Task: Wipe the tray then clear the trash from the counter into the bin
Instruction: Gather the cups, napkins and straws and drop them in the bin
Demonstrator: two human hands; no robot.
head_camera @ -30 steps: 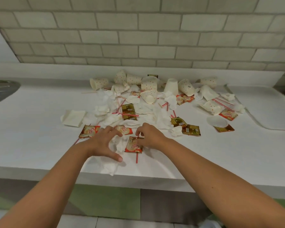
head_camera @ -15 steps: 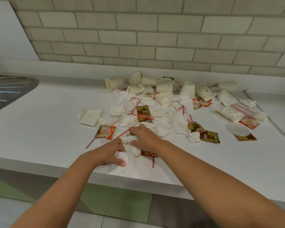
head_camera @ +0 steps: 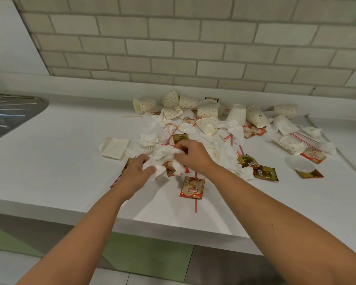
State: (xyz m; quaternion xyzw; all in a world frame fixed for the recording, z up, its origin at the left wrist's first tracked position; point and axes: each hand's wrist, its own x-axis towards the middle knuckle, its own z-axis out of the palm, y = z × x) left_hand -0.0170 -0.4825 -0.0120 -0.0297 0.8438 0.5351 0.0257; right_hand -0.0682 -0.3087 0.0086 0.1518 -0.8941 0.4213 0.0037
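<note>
Trash covers the white counter (head_camera: 49, 165): dotted paper cups (head_camera: 207, 109), crumpled white tissues (head_camera: 226, 153), red-striped straws (head_camera: 195, 204) and sachets. My left hand (head_camera: 136, 173) grips a wad of crumpled tissue (head_camera: 155, 168) near the pile's front. My right hand (head_camera: 193, 155) pinches another crumpled tissue (head_camera: 164, 152) just behind it. A red creamer sachet (head_camera: 192, 187) lies flat in front of both hands. Neither the bin nor the wiping cloth is in view.
A white tray (head_camera: 341, 128) lies at the counter's far right, partly cut off. A steel sink drainer (head_camera: 6, 116) sits at the far left. A folded napkin (head_camera: 114, 148) lies left of the pile. A small white lid (head_camera: 299, 163) rests at right. Brick wall behind.
Both hands have moved deeper into the pile and gathered crumpled tissues. The red creamer sachet, under my right hand before, now lies uncovered. The camera has moved closer.
</note>
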